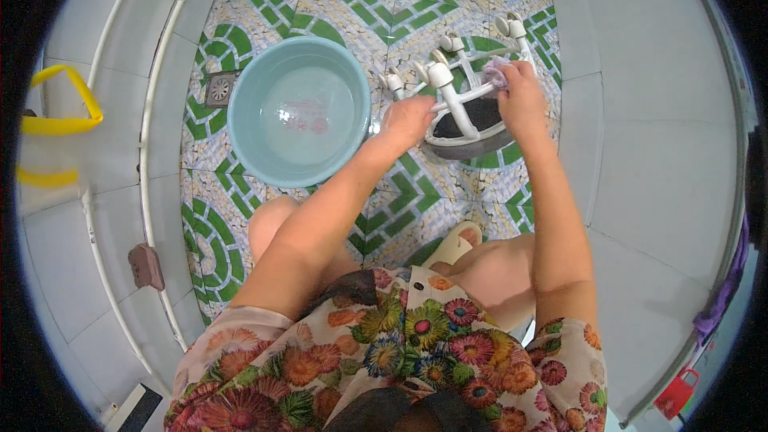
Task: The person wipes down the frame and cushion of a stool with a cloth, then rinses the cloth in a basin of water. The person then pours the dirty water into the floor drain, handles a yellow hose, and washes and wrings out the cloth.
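Note:
A small rolling stool (458, 116) lies upside down on the tiled floor, in front of me and to the right. Its white tubular frame and casters point upward, and the dark underside of its grey-edged seat faces up. My left hand (410, 122) is closed around the near left part of the frame. In my right hand (525, 104) is a crumpled pale purple cloth (496, 72), pressed against the frame's right side. Fingertips of both hands are partly hidden.
A light blue basin (242, 140) holding water stands left of the stool, beside a square floor drain (222, 90). White pipes (146, 152) run along the left wall. A grey wall (640, 168) borders the right side. My sandalled foot (454, 245) is near the stool.

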A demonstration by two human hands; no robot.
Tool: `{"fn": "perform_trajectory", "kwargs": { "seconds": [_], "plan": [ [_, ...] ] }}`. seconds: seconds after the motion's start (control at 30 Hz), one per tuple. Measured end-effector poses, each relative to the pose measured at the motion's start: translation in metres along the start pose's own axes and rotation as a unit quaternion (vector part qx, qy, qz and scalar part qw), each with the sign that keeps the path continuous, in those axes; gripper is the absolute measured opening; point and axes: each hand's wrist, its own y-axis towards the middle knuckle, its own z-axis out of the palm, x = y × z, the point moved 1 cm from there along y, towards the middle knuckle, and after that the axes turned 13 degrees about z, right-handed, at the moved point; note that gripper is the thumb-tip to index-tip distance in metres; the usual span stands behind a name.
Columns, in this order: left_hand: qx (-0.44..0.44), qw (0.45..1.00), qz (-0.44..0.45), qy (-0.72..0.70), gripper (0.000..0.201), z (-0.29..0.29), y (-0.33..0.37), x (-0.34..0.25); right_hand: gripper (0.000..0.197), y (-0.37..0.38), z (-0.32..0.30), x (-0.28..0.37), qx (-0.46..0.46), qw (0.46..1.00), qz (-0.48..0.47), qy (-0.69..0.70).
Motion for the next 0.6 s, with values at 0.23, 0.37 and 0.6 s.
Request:
{"fn": "perform_trajectory", "kwargs": {
  "seconds": [0.23, 0.37, 0.6],
  "plan": [
    [0.016, 0.999, 0.008, 0.045, 0.014, -0.002, 0.003, -0.001, 0.03, -0.032, 0.006, 0.036, 0.056, 0.996, -0.055, -0.035],
    [0.019, 0.999, 0.025, 0.032, 0.013, -0.007, 0.011, -0.013, 0.025, -0.016, -0.004, 0.011, 0.042, 0.998, -0.041, 0.012],
    [0.062, 0.997, 0.03, 0.027, 0.016, -0.001, 0.009, -0.023, 0.026, -0.013, -0.002, 0.004, -0.018, 0.998, -0.055, -0.035]
  ]
}}
